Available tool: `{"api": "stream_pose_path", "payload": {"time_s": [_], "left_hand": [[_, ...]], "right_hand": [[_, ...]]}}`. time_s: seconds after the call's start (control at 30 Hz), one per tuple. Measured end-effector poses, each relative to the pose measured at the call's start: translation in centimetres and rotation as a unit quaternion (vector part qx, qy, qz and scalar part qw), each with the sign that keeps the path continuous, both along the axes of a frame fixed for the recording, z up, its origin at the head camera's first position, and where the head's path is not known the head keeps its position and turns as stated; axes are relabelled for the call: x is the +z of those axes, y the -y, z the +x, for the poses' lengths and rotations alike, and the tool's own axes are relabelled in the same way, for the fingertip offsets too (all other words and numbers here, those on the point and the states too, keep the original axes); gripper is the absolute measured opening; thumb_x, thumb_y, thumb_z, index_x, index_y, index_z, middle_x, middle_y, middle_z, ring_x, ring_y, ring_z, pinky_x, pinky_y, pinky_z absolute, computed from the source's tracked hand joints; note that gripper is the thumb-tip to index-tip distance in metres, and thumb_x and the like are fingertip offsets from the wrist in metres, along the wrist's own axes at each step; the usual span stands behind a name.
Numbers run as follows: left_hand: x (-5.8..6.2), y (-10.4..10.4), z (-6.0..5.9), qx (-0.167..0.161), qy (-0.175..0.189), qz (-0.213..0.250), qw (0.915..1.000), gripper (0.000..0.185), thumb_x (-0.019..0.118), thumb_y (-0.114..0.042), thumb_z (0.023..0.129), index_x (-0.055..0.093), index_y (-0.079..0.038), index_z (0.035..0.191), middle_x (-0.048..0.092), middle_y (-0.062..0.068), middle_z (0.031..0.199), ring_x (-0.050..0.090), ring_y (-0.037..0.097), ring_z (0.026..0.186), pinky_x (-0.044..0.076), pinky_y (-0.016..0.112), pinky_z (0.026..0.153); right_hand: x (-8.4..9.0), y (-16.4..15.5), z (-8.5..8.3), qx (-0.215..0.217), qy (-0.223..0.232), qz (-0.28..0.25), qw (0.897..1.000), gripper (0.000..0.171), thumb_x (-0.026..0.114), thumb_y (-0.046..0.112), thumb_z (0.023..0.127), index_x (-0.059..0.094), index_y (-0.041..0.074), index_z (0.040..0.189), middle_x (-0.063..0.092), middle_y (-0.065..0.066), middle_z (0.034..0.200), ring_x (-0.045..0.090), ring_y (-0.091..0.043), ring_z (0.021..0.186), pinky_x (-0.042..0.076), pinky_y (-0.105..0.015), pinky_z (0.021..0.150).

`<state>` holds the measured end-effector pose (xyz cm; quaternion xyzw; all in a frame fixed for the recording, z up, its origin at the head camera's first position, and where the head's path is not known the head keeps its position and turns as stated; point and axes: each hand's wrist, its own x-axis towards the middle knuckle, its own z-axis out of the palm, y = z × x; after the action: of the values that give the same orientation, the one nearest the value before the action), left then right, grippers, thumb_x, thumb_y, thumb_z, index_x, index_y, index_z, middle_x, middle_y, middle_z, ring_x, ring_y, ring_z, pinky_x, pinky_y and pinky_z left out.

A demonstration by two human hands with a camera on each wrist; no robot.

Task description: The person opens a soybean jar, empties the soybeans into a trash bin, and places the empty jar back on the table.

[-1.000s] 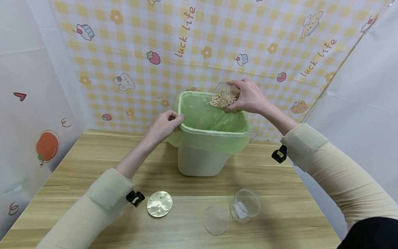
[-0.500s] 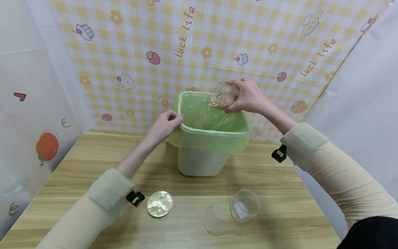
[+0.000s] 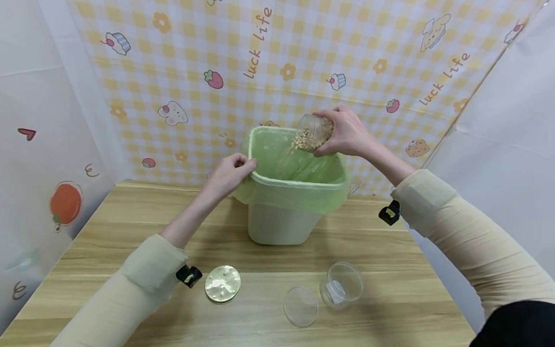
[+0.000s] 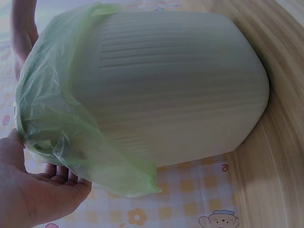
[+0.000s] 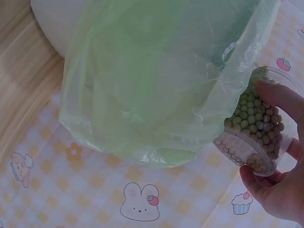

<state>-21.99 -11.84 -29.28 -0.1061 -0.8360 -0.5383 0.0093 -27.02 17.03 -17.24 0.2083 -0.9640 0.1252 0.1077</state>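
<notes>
My left hand (image 3: 231,174) pinches the left rim of a white trash bin (image 3: 279,224), thumb on top and fingers curled below. A light green bag (image 3: 299,195) lines the bin and folds over its rim. My right hand (image 3: 347,132) grips a small clear jar (image 3: 309,121) over the bin's right side, tilted with its mouth down to the left. Round beige dried beans (image 3: 318,137) fall from it into the bag. In the right wrist view, thumb and fingers wrap the jar, with many beans (image 5: 259,118) inside. The bin's bottom is hidden.
Nearer on the wooden table (image 3: 165,303) lie a gold metal lid (image 3: 223,284), a clear round lid (image 3: 300,307) and a clear jar (image 3: 342,286) with a white label. A yellow-checked cloth (image 3: 182,72) hangs right behind the bin.
Beans have started falling out of the jar into the bin. The jar has tipped slightly more, and the beans inside have slid toward its mouth. My left hand stays in place.
</notes>
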Motion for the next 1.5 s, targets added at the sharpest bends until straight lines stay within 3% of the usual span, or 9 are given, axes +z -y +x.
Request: {"api": "stream_pose_path", "payload": {"time_s": [1.5], "left_hand": [[0.06, 0.12, -0.06, 0.001, -0.005, 0.002, 1.0000, 0.034, 0.054, -0.042, 0.101, 0.059, -0.008, 0.104, 0.054, 0.004, 0.091, 0.049, 0.019, 0.082, 0.042, 0.030, 0.073]], "right_hand": [[0.07, 0.25, 0.17, 0.000, -0.004, 0.017, 1.000, 0.095, 0.094, 0.023, 0.064, 0.054, 0.017, 0.150, 0.051, -0.022, 0.136, 0.046, -0.037, 0.120, 0.042, -0.053, 0.099]]}}
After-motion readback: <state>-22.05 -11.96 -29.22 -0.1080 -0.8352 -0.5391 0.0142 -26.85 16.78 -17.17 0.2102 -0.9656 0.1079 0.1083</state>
